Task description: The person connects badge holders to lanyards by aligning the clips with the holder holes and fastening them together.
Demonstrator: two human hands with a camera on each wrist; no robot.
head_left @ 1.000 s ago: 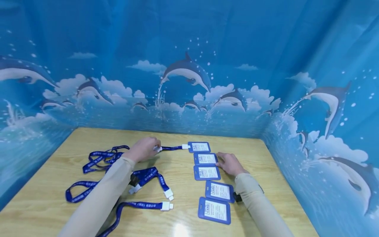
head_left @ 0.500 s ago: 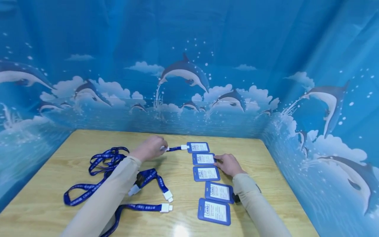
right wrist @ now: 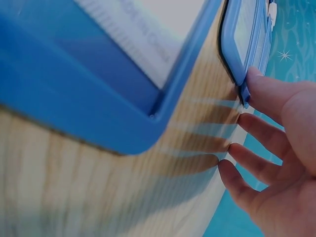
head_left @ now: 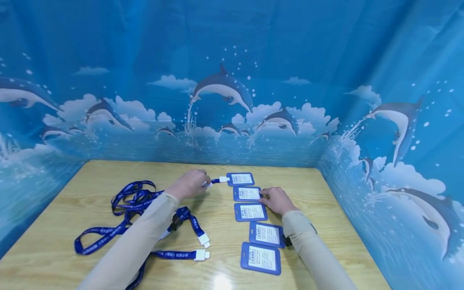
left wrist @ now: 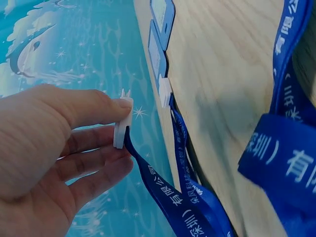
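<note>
My left hand (head_left: 190, 183) pinches the white clip (left wrist: 122, 118) of a blue lanyard (left wrist: 163, 195) between thumb and fingers, close over the table's back part. Another white clip (head_left: 223, 179) joins a lanyard to the farthest blue badge holder (head_left: 241, 179). At the right end of the second badge holder (head_left: 235, 193), my right hand (head_left: 277, 200) pinches the edge with its thumb and a finger. In the right wrist view, the thumb (right wrist: 266, 94) lies at that holder's corner, while the other fingers (right wrist: 256, 163) spread beside it near the wood.
Three more badge holders lie nearer in the column, among them the nearest one (head_left: 261, 258). Several blue lanyards (head_left: 105, 233) lie tangled on the left of the wooden table (head_left: 304, 177). Two white clips, one of them the front clip (head_left: 201, 255), point right. A dolphin-print curtain (head_left: 174, 145) encloses the table.
My left hand has moved to the right with the lanyard clip, nearer the badge holders, and drags the lanyards slightly. My right hand has closed in on the second badge holder's right edge.
</note>
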